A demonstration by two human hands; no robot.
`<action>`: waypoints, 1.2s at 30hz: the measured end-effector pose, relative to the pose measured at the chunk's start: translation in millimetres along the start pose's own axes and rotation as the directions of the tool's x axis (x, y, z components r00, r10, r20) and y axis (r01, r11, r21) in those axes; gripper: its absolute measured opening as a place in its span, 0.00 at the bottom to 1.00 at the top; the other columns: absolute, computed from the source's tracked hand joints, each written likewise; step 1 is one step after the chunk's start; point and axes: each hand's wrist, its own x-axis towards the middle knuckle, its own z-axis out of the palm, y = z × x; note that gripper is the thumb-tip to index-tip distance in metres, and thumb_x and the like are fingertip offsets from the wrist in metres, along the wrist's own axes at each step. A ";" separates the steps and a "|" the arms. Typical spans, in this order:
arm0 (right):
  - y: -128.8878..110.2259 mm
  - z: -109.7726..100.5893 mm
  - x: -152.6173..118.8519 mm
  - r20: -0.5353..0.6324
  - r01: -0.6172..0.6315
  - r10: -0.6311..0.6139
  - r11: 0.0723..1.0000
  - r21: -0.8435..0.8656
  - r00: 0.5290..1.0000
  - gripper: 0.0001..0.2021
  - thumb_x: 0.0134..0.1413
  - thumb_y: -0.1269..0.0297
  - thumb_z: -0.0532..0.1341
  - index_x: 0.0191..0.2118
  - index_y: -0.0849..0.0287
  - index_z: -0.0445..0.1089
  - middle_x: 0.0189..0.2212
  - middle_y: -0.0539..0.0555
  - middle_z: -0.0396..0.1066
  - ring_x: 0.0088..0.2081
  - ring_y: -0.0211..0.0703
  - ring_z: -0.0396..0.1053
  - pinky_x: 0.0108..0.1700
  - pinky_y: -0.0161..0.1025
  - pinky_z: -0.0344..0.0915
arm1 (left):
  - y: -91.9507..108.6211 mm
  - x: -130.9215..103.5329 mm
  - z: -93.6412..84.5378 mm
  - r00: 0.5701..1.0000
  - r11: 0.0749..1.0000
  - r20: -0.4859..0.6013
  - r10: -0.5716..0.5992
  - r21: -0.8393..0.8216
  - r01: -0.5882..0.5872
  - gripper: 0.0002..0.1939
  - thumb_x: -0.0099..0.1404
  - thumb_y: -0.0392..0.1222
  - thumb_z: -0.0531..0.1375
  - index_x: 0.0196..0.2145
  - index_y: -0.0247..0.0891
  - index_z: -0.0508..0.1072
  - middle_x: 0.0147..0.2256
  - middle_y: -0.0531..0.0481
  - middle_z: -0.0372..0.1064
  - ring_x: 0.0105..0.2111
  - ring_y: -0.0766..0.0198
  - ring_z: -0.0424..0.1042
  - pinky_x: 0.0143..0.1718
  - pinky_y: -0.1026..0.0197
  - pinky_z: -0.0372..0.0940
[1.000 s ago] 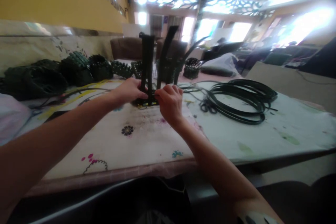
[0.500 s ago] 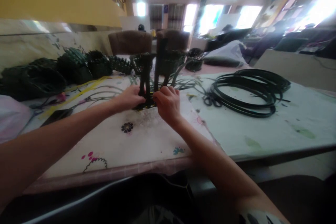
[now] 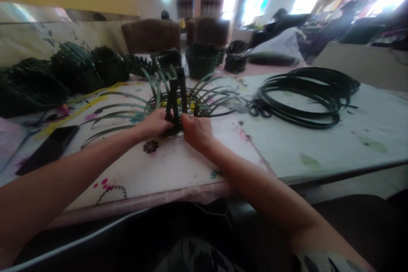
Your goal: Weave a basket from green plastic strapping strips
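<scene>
A partly woven piece of dark green strips (image 3: 219, 95) lies on the floral cloth, its loose strips fanning out to both sides. Several strips stand upright at its near edge. My left hand (image 3: 156, 124) grips the near edge at the base of these upright strips, its fingertips partly hidden behind them. Close beside it on the right, my right hand (image 3: 196, 131) is closed with thumb and fingers pinching the same strips. Yellow bits show in the middle of the weave. Blur hides the exact fingertip contact.
Coiled green strips (image 3: 299, 97) lie on the right, with black scissors (image 3: 259, 109) beside them. A dark flat object (image 3: 49, 148) is at left. Finished green baskets (image 3: 202, 59) line the back. A white plastic bag (image 3: 280, 44) sits behind; people are in the background.
The view has tilted down slightly. Upright strips that stood at the right have come down, showing more of the weave. My right hand has shifted a little left, nearer my left hand.
</scene>
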 end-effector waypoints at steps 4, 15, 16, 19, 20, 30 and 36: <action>-1.7 2.6 -0.5 0.009 -0.012 0.012 1.000 -0.011 1.000 0.12 0.56 0.74 0.54 0.44 0.58 0.68 0.36 0.56 0.77 0.36 0.47 0.75 0.30 0.39 0.53 | -5.1 1.3 -0.9 0.999 1.000 0.039 -0.009 -0.018 0.009 0.13 0.48 0.35 0.60 0.34 0.37 0.77 0.33 0.52 0.76 0.36 0.59 0.73 0.43 0.57 0.67; 3.2 6.9 -2.8 0.011 0.000 0.000 1.000 -0.003 1.000 0.12 0.57 0.75 0.53 0.43 0.58 0.69 0.35 0.56 0.76 0.34 0.44 0.72 0.31 0.39 0.52 | -6.5 -1.9 1.1 0.994 0.978 0.103 -0.043 -0.200 0.063 0.14 0.47 0.34 0.62 0.34 0.37 0.78 0.33 0.52 0.76 0.35 0.61 0.72 0.43 0.58 0.66; 3.3 7.0 -2.8 0.012 -0.002 0.002 1.000 0.003 1.000 0.12 0.56 0.75 0.53 0.43 0.58 0.69 0.36 0.56 0.76 0.35 0.44 0.72 0.31 0.39 0.52 | -7.6 -1.5 1.2 0.994 0.977 0.106 -0.038 -0.204 0.059 0.14 0.47 0.35 0.62 0.34 0.37 0.78 0.33 0.52 0.76 0.35 0.61 0.72 0.43 0.58 0.66; 3.3 7.1 -3.0 0.010 0.005 -0.005 1.000 0.018 1.000 0.13 0.56 0.76 0.52 0.43 0.59 0.69 0.36 0.56 0.76 0.34 0.43 0.72 0.31 0.39 0.52 | -10.6 0.0 1.4 0.993 0.973 0.108 -0.054 -0.219 0.077 0.13 0.47 0.36 0.63 0.34 0.36 0.77 0.32 0.51 0.75 0.34 0.61 0.72 0.43 0.57 0.66; 3.1 7.0 -3.2 0.010 0.009 -0.009 1.000 0.020 1.000 0.13 0.56 0.76 0.52 0.44 0.59 0.69 0.36 0.56 0.76 0.34 0.43 0.72 0.31 0.39 0.52 | -11.0 0.4 1.5 0.992 0.970 0.104 -0.064 -0.227 0.087 0.13 0.47 0.35 0.63 0.33 0.36 0.77 0.32 0.51 0.75 0.34 0.62 0.72 0.43 0.57 0.65; -3.5 9.6 -7.5 -0.026 -0.007 0.006 1.000 -0.012 1.000 0.15 0.54 0.78 0.51 0.44 0.59 0.67 0.37 0.56 0.75 0.33 0.41 0.70 0.31 0.39 0.50 | -2.6 -2.3 3.9 0.985 0.943 0.088 -0.148 -0.288 0.167 0.08 0.45 0.33 0.62 0.28 0.37 0.73 0.28 0.54 0.71 0.33 0.63 0.69 0.43 0.57 0.64; 0.6 13.7 -6.2 -0.023 -0.017 0.017 1.000 0.014 1.000 0.14 0.57 0.78 0.50 0.44 0.58 0.67 0.37 0.54 0.75 0.32 0.39 0.68 0.30 0.38 0.48 | -5.5 -0.3 2.1 0.981 0.920 0.110 -0.158 -0.346 0.187 0.10 0.45 0.32 0.63 0.29 0.36 0.74 0.30 0.53 0.73 0.35 0.61 0.71 0.44 0.55 0.65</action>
